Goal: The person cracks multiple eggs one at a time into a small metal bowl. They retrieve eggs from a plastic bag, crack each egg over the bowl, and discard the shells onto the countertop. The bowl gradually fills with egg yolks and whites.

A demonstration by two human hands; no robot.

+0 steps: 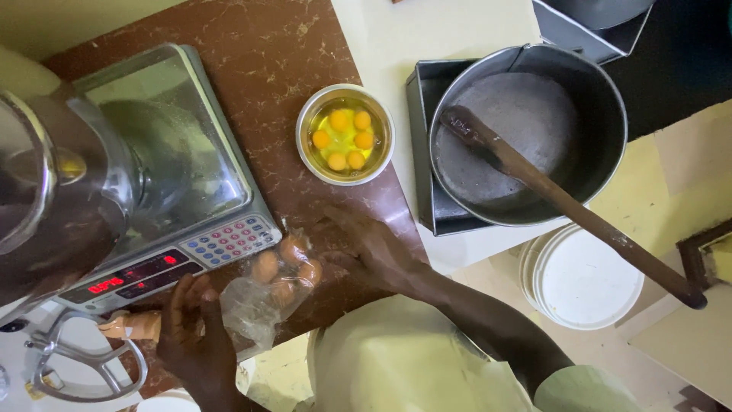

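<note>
A clear plastic bag [255, 301] holding several brown eggs [266, 266] lies on the brown marbled counter [259, 69], just in front of a digital scale [200, 200]. My left hand [192, 336] grips the bag's lower left side. My right hand [371, 250] rests at the bag's right edge with fingers spread, its thumb next to an egg; I cannot see it gripping one. Behind the hands stands a small steel bowl [383, 156] with several raw yolks in it.
A large steel mixing bowl [53, 183] sits on the scale at the left. A dark pot [602, 130] with a long wooden spoon [564, 204] stands in a black tray at the right. A white bucket lid [583, 282] lies below it. A wire mixer attachment [80, 366] is at bottom left.
</note>
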